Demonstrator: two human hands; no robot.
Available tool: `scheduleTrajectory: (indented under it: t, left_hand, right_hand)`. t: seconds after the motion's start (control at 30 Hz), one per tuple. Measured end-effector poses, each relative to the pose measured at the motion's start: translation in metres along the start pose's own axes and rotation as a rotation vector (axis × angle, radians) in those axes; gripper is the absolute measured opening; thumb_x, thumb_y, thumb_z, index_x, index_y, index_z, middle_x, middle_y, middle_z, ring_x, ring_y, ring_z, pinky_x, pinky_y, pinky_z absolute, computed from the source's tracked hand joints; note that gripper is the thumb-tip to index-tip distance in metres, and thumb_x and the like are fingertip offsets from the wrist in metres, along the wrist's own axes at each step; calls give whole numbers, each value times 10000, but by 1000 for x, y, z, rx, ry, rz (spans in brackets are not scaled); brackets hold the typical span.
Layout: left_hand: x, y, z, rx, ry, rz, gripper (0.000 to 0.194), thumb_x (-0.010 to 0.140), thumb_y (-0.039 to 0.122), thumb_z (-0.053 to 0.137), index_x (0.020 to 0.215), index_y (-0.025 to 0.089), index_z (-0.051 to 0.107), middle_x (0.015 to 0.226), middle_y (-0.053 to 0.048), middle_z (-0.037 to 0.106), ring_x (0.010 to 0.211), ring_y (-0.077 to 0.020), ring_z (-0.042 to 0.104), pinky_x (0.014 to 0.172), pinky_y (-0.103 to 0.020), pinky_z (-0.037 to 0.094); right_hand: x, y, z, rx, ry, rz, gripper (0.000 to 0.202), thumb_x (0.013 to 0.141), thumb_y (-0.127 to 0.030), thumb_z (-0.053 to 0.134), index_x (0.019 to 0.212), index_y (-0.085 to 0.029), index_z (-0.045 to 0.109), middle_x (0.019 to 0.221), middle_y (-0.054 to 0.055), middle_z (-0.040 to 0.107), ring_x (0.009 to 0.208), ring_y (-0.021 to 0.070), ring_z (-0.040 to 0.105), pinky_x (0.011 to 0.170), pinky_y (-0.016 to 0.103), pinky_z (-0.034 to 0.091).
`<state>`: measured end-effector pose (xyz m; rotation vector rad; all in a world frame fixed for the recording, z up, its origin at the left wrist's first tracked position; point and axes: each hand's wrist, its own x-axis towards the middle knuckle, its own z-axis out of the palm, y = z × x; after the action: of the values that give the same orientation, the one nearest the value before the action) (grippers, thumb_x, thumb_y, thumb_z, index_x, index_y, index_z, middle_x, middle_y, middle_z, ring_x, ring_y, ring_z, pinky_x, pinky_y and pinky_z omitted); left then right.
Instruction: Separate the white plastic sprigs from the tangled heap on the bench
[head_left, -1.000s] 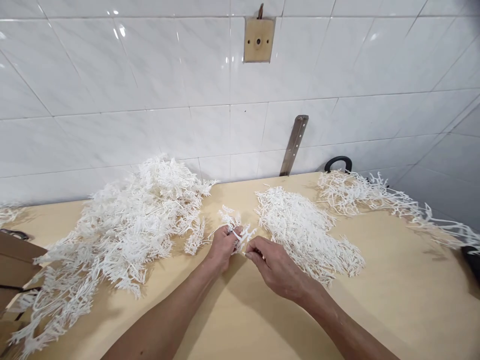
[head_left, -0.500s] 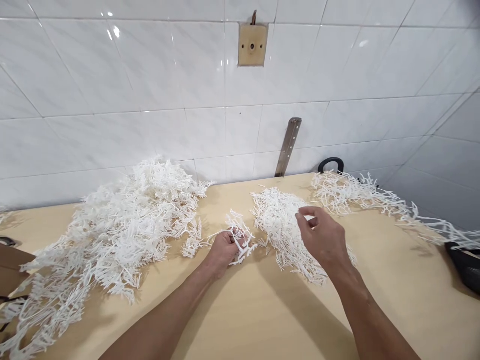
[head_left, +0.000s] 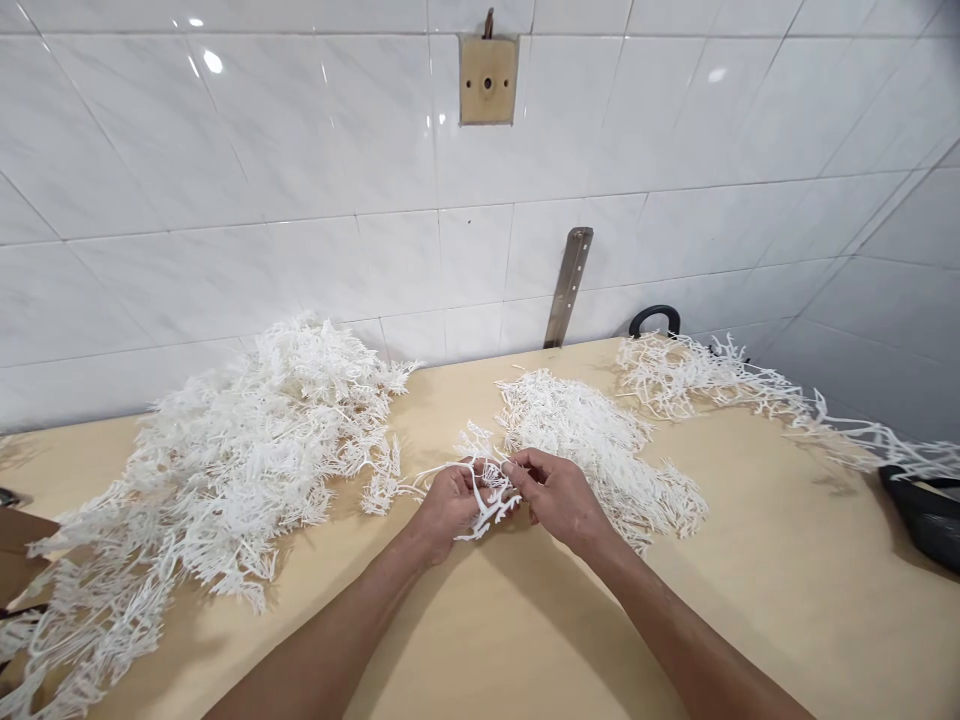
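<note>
Both hands meet at frame centre: left hand (head_left: 448, 503) grips a white plastic sprig (head_left: 486, 484) steady, so right hand (head_left: 555, 495) can pinch its branch beside the small pile (head_left: 600, 450).

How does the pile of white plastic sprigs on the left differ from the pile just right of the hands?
The left pile is far larger and taller, sprawling to the table's left edge; the middle pile is small, flatter and more compact. The right hand is right against the middle pile; the left pile lies apart. Both are white branching plastic.
</note>
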<state>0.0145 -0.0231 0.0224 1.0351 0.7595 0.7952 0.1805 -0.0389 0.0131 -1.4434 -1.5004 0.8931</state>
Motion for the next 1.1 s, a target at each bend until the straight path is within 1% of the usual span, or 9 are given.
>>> scheduleTrajectory:
  t: [0.1, 0.2, 0.3, 0.4, 0.53, 0.67, 0.8, 0.9, 1.1]
  left_hand:
    - [1, -1, -5, -37, -34, -44, 498, 582, 361, 888, 945, 137, 632, 787, -58, 699, 615, -164, 664, 590, -266, 522]
    - [2, -1, -12, 46, -4, -92, 555, 633, 439, 850, 1038, 152, 601, 733, -34, 682, 463, -124, 600, 400, -193, 396]
    - [3, 2, -18, 180, -30, -130, 501, 667, 487, 811, 972, 131, 634, 588, 3, 619, 358, -71, 471, 341, -174, 279]
    - [3, 6, -24, 303, -73, -155, 448, 677, 470, 793, 928, 124, 662, 604, -3, 633, 383, -52, 425, 370, -181, 308]
    - [-1, 10, -27, 509, -118, -160, 319, 717, 407, 726, 870, 132, 672, 640, -11, 643, 434, -66, 438, 394, -185, 309]
    - [-6, 14, -25, 720, -83, -166, 222, 769, 353, 603, 825, 149, 673, 632, -1, 616, 388, -62, 375, 364, -197, 248]
    - [-10, 16, -23, 854, -26, -175, 210, 787, 350, 534, 732, 173, 631, 582, 6, 567, 388, -101, 436, 358, -213, 272]
    - [-10, 19, -22, 942, -33, -145, 211, 787, 312, 499, 650, 178, 586, 552, 5, 544, 414, -119, 483, 400, -225, 307]
    - [-21, 33, -21, 1123, -19, -78, 183, 752, 249, 507, 600, 174, 577, 553, 2, 539, 502, -122, 456, 494, -250, 275]
  right_hand:
    - [1, -1, -2, 58, 27, 32, 329, 882, -500, 578, 791, -193, 650, 565, -23, 544, 462, 123, 503, 438, 233, 425]
    - [1, -1, -4, 154, 18, 59, 363, 891, -541, 566, 782, -198, 611, 525, -40, 499, 434, 113, 461, 411, 225, 392]
    - [2, 1, -7, 221, 36, 71, 362, 888, -557, 578, 827, -202, 614, 503, -50, 480, 431, 105, 435, 404, 215, 370]
    - [5, 4, -11, 296, 55, 76, 358, 870, -563, 610, 856, -205, 618, 501, -64, 443, 431, 96, 413, 392, 206, 348]
    - [10, 10, -16, 388, 69, 99, 374, 830, -568, 661, 850, -196, 621, 521, -71, 421, 420, 81, 384, 365, 198, 320]
    - [12, 13, -16, 424, 15, 110, 379, 825, -563, 667, 809, -189, 609, 555, -74, 409, 404, 57, 359, 354, 188, 301]
    - [11, 13, -14, 418, -43, 98, 369, 856, -551, 633, 793, -190, 588, 628, -55, 479, 401, 44, 375, 361, 189, 305]
    - [9, 11, -13, 420, -66, 80, 347, 870, -536, 625, 819, -194, 590, 649, -49, 506, 406, 44, 384, 372, 191, 313]
    - [5, 2, -11, 399, -95, -48, 308, 903, -512, 599, 914, -206, 629, 628, -53, 486, 450, 73, 474, 433, 210, 386]
